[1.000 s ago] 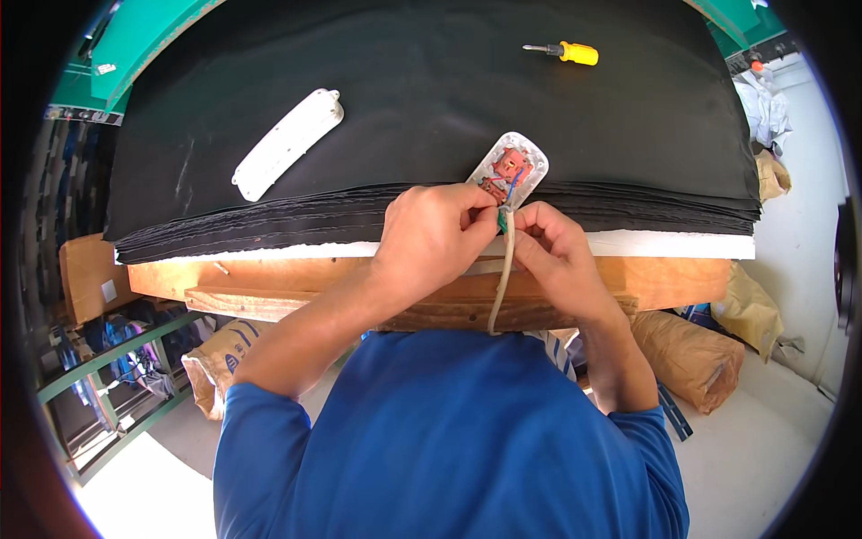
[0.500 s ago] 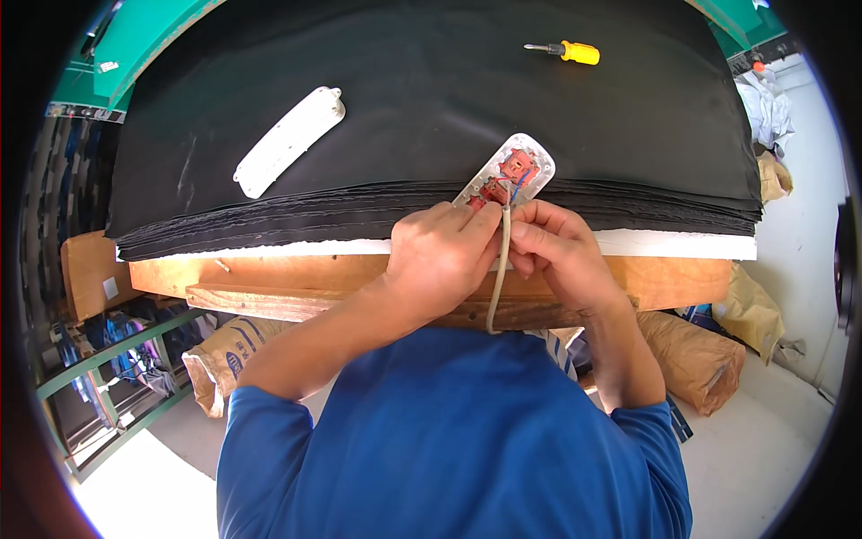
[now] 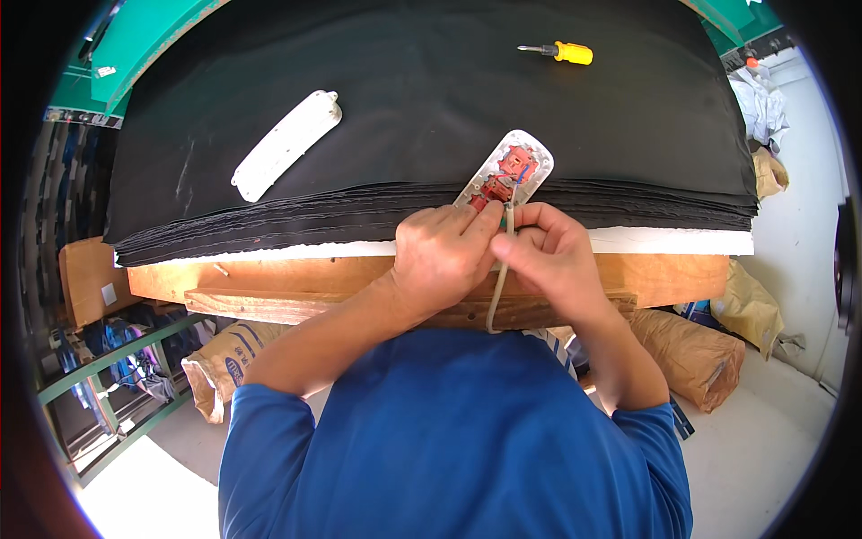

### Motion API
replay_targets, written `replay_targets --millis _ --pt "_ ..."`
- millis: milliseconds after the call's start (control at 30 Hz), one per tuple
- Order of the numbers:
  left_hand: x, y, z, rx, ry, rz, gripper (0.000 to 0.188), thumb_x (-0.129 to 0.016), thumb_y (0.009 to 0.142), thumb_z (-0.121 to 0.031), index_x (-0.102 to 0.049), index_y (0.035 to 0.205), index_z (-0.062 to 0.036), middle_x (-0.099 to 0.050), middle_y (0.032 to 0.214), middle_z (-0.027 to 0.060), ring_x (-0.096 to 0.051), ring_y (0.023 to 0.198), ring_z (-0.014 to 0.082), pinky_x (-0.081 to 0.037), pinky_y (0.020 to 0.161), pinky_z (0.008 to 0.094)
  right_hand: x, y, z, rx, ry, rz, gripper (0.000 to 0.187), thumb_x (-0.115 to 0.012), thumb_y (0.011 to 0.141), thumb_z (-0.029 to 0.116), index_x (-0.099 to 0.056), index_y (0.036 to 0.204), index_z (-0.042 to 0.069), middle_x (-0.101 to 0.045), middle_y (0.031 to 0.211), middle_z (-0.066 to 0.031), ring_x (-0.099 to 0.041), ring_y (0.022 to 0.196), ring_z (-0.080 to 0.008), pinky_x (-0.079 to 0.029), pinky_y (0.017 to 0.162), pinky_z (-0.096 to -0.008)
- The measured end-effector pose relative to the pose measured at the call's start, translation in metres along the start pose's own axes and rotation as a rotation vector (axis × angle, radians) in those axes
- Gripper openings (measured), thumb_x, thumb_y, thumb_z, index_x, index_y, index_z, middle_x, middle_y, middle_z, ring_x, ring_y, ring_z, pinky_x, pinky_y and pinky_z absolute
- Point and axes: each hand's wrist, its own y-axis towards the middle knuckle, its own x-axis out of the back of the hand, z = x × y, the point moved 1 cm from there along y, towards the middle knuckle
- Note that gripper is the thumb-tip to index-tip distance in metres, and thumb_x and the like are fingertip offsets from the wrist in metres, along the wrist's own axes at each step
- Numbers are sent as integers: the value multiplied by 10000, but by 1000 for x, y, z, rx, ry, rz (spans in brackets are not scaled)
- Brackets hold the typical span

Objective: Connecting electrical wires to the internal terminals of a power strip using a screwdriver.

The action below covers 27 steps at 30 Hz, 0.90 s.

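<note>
An opened white power strip housing (image 3: 536, 150) lies at the edge of the stacked black sheets, with red socket parts (image 3: 515, 165) and thin blue and red wires inside. Its near end is hidden by my hands. My left hand (image 3: 446, 252) closes over that near end and grips it. A beige power cable (image 3: 498, 292) runs from the housing down over the table edge toward my body. My right hand (image 3: 549, 249) has its thumb and fingers pinched on the cable, close to where it meets the housing.
The long white cover (image 3: 287, 144) of the strip lies on the black sheets (image 3: 395, 99) to the left. A yellow-handled screwdriver (image 3: 573, 53) rests at the far right. Below the wooden table edge (image 3: 251, 299) are brown paper sacks (image 3: 691, 359) and a green metal rack (image 3: 99, 364).
My right hand has shifted slightly, its thumb moving inward across the cable. My left hand stays on the strip, which has barely moved.
</note>
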Motion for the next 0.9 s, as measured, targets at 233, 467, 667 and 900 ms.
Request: replay_targets --millis 233,467,667,900 --pt "-3 0 2 -13 -17 -56 273 -761 741 -4 -715 1010 1 -678 723 103 -636 538 227 -502 483 347 8 1 -2 -53 210 -31 224 -734 965 165 -642 1061 -16 -555 632 53 -419 486 -16 -292 428 -220" --pt "-3 4 1 85 -97 -106 188 -716 750 34 -727 934 0 -671 663 105 -643 520 235 -510 482 339 11 9 -7 37 -19 -193 161 -719 959 140 -642 975 -1 -563 648 55 -456 532 -7 -322 460 -213" --pt "-5 6 -1 177 -171 -135 86 -713 760 -24 -720 845 -30 -646 640 76 -633 525 244 -501 492 355 5 27 -18 397 -264 -332 165 -740 936 77 -587 886 40 -594 741 38 -510 651 -10 -421 565 -202" --pt "-7 6 3 342 -233 -127 38 -724 780 -4 -706 795 -35 -634 624 92 -626 515 236 -498 487 339 6 29 -23 452 -270 -346 179 -728 950 57 -564 881 35 -603 786 30 -527 685 -28 -460 604 -214"
